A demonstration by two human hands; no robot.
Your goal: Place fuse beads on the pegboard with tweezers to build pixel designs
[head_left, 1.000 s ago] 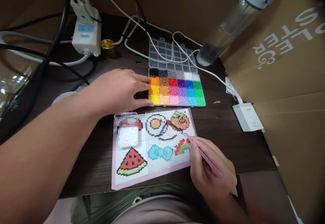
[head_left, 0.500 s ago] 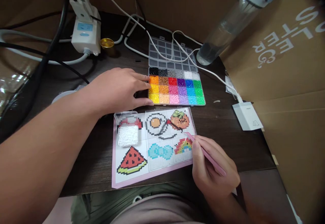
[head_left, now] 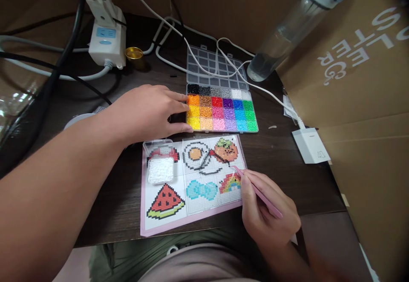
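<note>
My right hand is closed around pink tweezers, whose tips are over the clear pegboard between the orange fruit picture and the rainbow. Whether a bead is in the tips is too small to tell. Rows of black beads and a few red ones run across the pegboard, which lies on a pink-edged pattern sheet. With fingers spread, my left hand touches the left edge of the bead box, which has compartments of many colours. A small container of white beads stands on the sheet's left part.
Behind the bead box's raised lid, a white cable loops across. A water bottle stands at the back right, with a white charger below it. A power strip and a gold cup are at the back left. Cardboard walls surround the table.
</note>
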